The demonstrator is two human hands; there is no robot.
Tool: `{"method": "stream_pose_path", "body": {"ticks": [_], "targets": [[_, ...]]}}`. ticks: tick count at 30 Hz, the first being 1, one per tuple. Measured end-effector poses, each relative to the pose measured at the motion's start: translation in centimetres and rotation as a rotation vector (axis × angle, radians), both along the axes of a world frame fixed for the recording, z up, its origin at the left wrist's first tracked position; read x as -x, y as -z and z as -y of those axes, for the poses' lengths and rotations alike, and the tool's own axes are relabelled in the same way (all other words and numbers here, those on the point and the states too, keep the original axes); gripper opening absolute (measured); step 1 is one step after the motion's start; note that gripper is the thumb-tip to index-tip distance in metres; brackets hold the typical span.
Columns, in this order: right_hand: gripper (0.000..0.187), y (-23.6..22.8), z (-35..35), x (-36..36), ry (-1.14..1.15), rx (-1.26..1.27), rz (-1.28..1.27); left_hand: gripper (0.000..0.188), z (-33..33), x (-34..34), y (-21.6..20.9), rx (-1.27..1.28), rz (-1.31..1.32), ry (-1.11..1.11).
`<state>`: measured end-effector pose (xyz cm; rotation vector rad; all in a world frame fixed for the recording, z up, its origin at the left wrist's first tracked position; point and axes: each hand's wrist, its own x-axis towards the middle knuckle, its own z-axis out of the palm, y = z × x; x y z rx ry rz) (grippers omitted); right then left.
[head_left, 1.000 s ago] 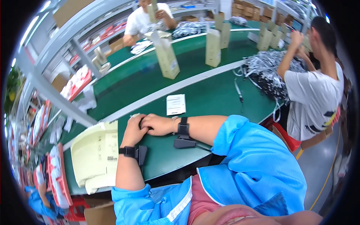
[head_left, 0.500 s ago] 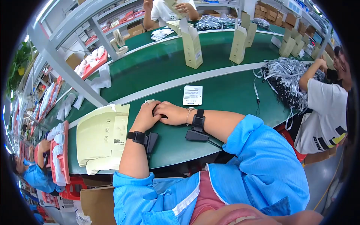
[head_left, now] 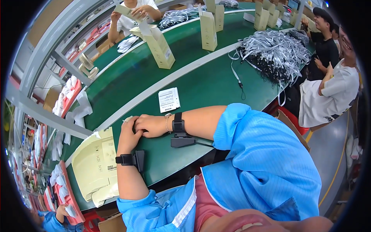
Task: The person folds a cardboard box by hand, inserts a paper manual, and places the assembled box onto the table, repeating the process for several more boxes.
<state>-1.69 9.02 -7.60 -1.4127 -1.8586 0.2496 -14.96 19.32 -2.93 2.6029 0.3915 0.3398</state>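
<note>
My left hand (head_left: pixel 129 135) and my right hand (head_left: pixel 150 125) rest together on the green table (head_left: pixel 201 89), fingers folded over each other near the pale dividing strip. Nothing can be seen inside either hand. Each wrist wears a black strap with a small black box; the right one (head_left: pixel 178 127) has a cable running from it. A small white printed sheet (head_left: pixel 169 99) lies just beyond my right hand. A stack of flat pale yellow cartons (head_left: pixel 96 166) lies left of my left forearm.
Upright pale yellow boxes (head_left: pixel 158 44) stand on the far belt. A heap of grey and black lanyards (head_left: pixel 276 54) lies at right, beside two seated persons. Another person (head_left: pixel 133 13) works across the table. Shelving with red trays (head_left: pixel 67 96) runs along the left.
The view has swung and tilted, so the table and my arms sit differently in the picture. My hands stay clasped together on the table. The persons at right have come into view, seated.
</note>
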Motion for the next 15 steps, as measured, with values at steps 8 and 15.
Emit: {"method": "stream_pose_path", "body": {"ticks": [8, 15], "targets": [[0.024, 0.16, -0.38, 0.16, 0.004, -0.002, 0.001, 0.049, -0.11, 0.10, -0.12, -0.010, -0.001, 0.002], [0.023, 0.23, -0.33, 0.09, 0.010, 0.000, 0.007, 0.051, 0.09, 0.00, -0.36, 0.006, -0.064, -0.012]]}}
